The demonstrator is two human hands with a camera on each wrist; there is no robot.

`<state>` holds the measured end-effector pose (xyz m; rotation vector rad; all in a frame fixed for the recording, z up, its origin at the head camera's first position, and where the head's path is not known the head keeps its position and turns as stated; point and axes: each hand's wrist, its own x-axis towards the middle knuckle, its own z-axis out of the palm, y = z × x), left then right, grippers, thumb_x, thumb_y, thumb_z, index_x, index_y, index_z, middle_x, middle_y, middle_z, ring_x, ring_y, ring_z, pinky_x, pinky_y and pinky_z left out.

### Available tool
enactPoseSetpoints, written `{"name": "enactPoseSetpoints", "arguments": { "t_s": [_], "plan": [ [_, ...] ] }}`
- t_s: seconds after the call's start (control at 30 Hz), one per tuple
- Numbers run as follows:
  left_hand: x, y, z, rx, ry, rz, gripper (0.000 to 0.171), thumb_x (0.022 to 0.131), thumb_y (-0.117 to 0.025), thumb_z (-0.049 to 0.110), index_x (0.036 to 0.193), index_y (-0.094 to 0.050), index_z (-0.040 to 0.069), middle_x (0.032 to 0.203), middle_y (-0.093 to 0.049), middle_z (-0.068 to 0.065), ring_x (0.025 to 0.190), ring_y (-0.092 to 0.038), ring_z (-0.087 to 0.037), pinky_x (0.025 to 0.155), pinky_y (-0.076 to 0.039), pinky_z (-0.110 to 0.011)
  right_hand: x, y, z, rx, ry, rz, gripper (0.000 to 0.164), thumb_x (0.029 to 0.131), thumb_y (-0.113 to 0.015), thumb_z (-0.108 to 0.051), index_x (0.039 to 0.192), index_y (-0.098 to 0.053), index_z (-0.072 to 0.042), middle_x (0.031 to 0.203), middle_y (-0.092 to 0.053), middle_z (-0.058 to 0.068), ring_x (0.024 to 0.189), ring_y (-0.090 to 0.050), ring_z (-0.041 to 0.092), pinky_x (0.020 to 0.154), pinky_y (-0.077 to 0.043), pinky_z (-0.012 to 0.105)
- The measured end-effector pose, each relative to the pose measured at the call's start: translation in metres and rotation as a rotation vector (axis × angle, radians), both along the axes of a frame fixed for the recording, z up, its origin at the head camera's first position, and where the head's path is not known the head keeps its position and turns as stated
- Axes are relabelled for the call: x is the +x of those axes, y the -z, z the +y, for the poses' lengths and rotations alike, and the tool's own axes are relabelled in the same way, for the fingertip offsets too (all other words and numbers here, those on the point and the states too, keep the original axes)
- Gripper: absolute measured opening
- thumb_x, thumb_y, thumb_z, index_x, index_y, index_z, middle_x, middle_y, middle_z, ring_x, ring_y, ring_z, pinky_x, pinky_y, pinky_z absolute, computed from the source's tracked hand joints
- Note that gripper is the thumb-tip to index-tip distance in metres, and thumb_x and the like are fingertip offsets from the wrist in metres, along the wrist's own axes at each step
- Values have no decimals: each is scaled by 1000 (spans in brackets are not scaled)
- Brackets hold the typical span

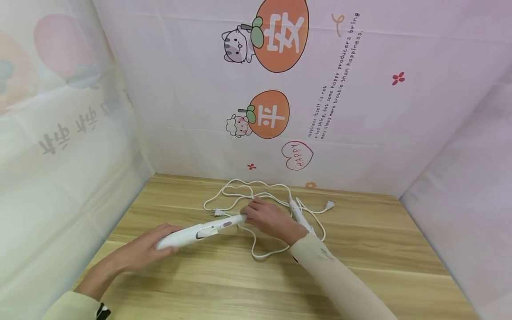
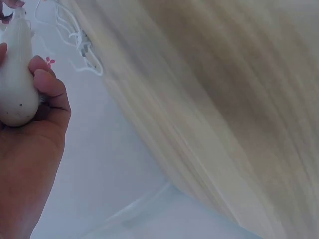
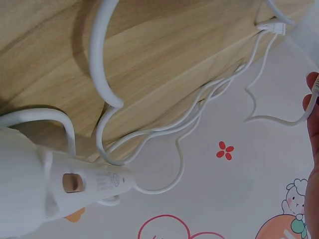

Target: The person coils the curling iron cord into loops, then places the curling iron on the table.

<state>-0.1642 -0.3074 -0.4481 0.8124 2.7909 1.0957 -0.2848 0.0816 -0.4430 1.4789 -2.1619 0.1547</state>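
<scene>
Pale wood-grain worktop (image 1: 208, 284) lies beneath a long white plastic handheld appliance (image 1: 191, 234); fingers of the left hand (image 1: 146, 249) grip its broad end, those of the right hand (image 1: 271, 219) its narrow end, seemingly to steady it.

In the head view, the light-brown wood-grained bench (image 1: 208, 291) is brightly and evenly lit, with soft shadows cast on it below the bare left hand (image 1: 141, 250). Left of the bench, the pale printed fabric wall (image 1: 60, 200) is rendered hazy. In the left wrist view, the bench's grain is blurred; in the right, shadows are thrown on it beside the white rounded cord (image 3: 97, 55).
</scene>
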Motion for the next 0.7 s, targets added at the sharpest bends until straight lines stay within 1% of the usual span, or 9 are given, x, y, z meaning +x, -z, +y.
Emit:
{"name": "enactPoseSetpoints", "arguments": {
  "t_s": [0.1,0.23,0.33,0.5,0.6,0.7],
  "plan": [
    [-1,-3,-1,9,-3,-12,53,104,-74,19,154,-59,11,131,-68,-5,103,-59,-5,82,-51,-28,3,-2,4,-10,0,6,25,95,-87,-17,116,-73,-10,103,-74,-1,100,-69,18,88,-60,31],
    [-2,-8,-2,48,-31,-38,54,105,-75,19,156,-59,16,140,-70,-8,106,-62,-7,85,-53,-28,5,-4,7,-12,1,9,25,96,-86,-17,117,-75,-9,104,-75,0,101,-69,19,92,-59,32],
    [-1,-12,-2,89,-59,-70,52,106,-74,22,156,-60,21,145,-69,-11,102,-63,-8,81,-53,-27,8,-9,9,-49,-6,-29,24,97,-84,-16,117,-75,-8,105,-76,0,104,-69,20,94,-59,33],
    [1,-19,-2,121,-98,-98,50,106,-73,27,154,-63,26,147,-69,-13,101,-65,-9,78,-53,-27,13,-16,15,-126,-20,-112,24,97,-84,-14,118,-76,-8,106,-76,-1,102,-68,18,88,-58,32],
    [1,-23,-2,146,-108,-128,53,103,-77,26,154,-63,26,147,-69,-13,101,-66,-10,78,-54,-28,16,-19,17,-132,-22,-139,24,98,-84,-15,119,-76,-8,106,-75,0,101,-68,17,86,-58,32],
    [1,-25,1,183,-108,-154,57,99,-82,25,154,-64,24,145,-70,-15,99,-66,-11,77,-55,-28,18,-20,20,-133,-17,-163,25,97,-84,-14,120,-77,-8,106,-75,0,102,-68,17,87,-57,33]
  ]
}}
